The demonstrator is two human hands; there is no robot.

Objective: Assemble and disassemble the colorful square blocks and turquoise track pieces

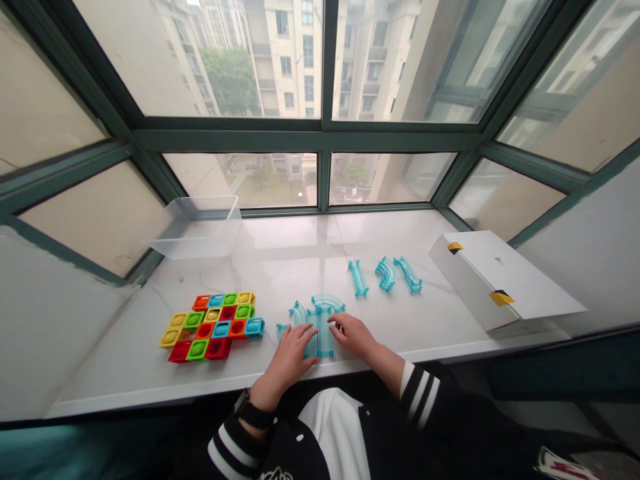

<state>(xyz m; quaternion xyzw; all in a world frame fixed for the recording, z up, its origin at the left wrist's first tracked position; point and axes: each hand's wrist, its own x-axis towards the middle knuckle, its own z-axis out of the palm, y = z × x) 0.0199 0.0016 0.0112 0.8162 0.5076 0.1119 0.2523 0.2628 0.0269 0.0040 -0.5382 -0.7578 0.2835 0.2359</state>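
One camera sits on the person's head. It looks out ahead and tips down, so the black jacket with white-striped cuffs (395, 440) shows up close at 6 o'clock. The bare left hand (293, 343) and bare right hand (356, 335) are near too, between 5 and 7 o'clock. The shiny white shelf with thin grey lines (300, 260) is seen from above, across the middle. Farther off, at 12 o'clock, is the big glass window with dark green bars (300, 141). The view is very wide, reaching the see-through plastic tub (200, 247) at 9 o'clock and the white box with yellow-and-black tabs (500, 280) at 3 o'clock.
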